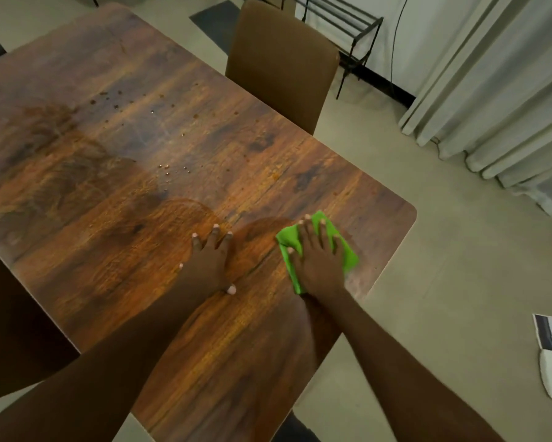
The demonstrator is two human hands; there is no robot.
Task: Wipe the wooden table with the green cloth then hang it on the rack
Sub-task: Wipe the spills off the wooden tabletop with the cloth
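One green cloth (348, 255) lies at lower right of the wooden bench (109, 186), near its rounded corner. The right grip (316, 263) presses it flat, fingers straight and spread. The left grip (207, 260) rests flat on bare wood beside it, holding nothing. One chair (281, 62) and one rack (348, 30) stand at upper right.

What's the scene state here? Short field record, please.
table: wooden table, damp wiped patches near the hands
spill: droplets unwiped mid-table
cloth: green cloth flat on the table near its right corner
right: right hand pressing flat on the cloth
left: left hand flat on bare wood, holding nothing
rack: metal rack beyond the chair, no cloth on it
stage: wiping; hanging not yet done
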